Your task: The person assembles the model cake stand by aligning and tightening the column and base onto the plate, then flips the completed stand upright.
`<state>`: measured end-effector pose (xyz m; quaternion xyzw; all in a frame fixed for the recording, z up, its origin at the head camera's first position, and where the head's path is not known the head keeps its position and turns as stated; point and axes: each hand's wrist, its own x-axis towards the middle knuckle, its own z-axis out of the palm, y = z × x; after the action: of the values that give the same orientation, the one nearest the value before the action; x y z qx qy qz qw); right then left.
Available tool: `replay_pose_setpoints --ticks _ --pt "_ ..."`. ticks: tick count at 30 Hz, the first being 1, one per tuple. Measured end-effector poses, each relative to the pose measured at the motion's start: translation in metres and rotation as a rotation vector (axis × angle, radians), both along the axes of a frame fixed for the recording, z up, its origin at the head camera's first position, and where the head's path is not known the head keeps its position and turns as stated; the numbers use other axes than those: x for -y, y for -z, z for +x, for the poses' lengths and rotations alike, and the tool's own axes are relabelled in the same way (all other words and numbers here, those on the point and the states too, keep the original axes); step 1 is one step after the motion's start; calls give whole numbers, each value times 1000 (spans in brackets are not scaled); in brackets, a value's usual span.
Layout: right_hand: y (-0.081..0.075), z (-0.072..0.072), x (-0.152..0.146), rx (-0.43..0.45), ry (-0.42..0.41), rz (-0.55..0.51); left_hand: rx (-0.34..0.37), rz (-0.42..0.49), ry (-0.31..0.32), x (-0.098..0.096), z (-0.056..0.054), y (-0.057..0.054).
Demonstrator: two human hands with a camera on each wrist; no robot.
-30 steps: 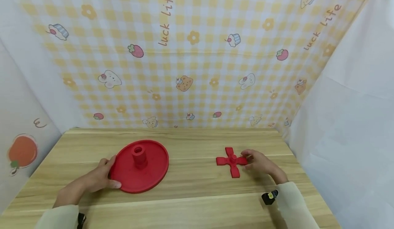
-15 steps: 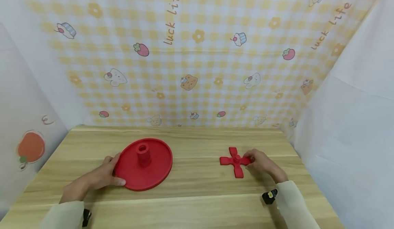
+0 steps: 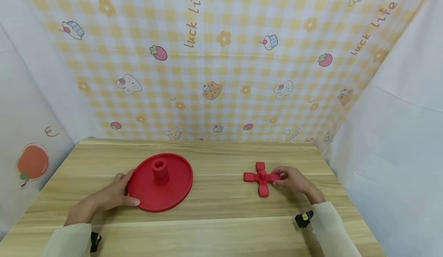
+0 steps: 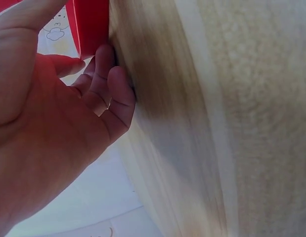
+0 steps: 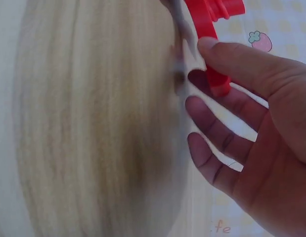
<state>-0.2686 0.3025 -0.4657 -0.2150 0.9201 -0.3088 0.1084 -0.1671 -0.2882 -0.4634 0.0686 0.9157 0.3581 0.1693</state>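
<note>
A round red tray-like disc [image 3: 178, 186] with a low rim is on the left in the head view. From its middle rises a hollow red post [image 3: 160, 172]. My left hand [image 3: 110, 197] grips the disc's left edge, thumb over the rim; the left wrist view shows the rim [image 4: 93, 29] by the curled fingers. On the right is a four-armed red cross [image 3: 262, 177] with a small knob at its centre. My right hand [image 3: 294, 178] pinches its right arm between thumb and index finger. In the right wrist view the pinched arm [image 5: 207, 29] seems raised off the table.
Both things are on or over a light wooden table [image 3: 214, 203]. A yellow checked cloth [image 3: 225, 68] with printed figures hangs behind it, and white cloth [image 3: 398, 134] walls the right side. Black wrist cameras sit at the left cuff [image 3: 95, 241] and the right cuff [image 3: 303, 219].
The right thumb and fingers have closed on the cross's arm. The cross has since shifted slightly left and appears tipped up. The left hand stays at the disc's edge.
</note>
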Motion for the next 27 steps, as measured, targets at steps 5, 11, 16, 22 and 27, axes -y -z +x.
replay_pose_setpoints --ticks 5,11,16,22,27 --pt "-5 -3 5 -65 -38 -31 13 -12 -1 -1 -3 -3" --pt "-14 -5 18 -141 -50 -121 24 -4 -2 -1 -6 -5" --pt "-22 -8 33 -177 -20 -182 6 42 28 1 -4 -2" --pt "-29 -8 61 -133 -5 -258 23 70 39 5 0 4" --pt "-35 -11 89 -92 -39 -285 23 71 36 6 0 5"
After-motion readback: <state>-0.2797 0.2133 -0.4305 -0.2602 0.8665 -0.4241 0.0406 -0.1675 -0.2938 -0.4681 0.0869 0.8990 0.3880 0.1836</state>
